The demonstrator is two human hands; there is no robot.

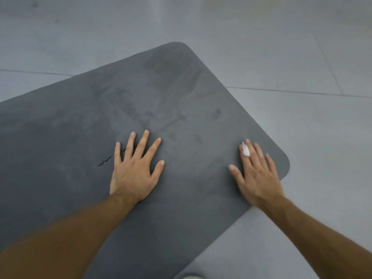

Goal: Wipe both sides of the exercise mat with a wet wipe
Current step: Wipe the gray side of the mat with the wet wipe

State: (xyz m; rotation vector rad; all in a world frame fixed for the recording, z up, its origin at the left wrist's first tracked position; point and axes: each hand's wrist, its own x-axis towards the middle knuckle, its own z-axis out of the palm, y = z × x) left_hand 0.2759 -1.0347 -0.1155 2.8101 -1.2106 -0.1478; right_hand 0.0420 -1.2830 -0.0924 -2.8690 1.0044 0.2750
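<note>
A dark grey exercise mat (pixel 161 93) lies flat on the floor, running off the left edge, with damp darker streaks across its far part. My left hand (pixel 134 170) rests flat on the mat's middle with fingers spread, next to a small tear (pixel 105 161). My right hand (pixel 255 174) presses flat near the mat's right rounded corner. A small white wet wipe (pixel 245 150) sticks out between its index and middle fingers; most of the wipe is hidden under the hand.
Grey tiled floor (pixel 302 57) surrounds the mat, with grout lines at the left and right. A pale object (pixel 193 277) peeks in at the bottom edge.
</note>
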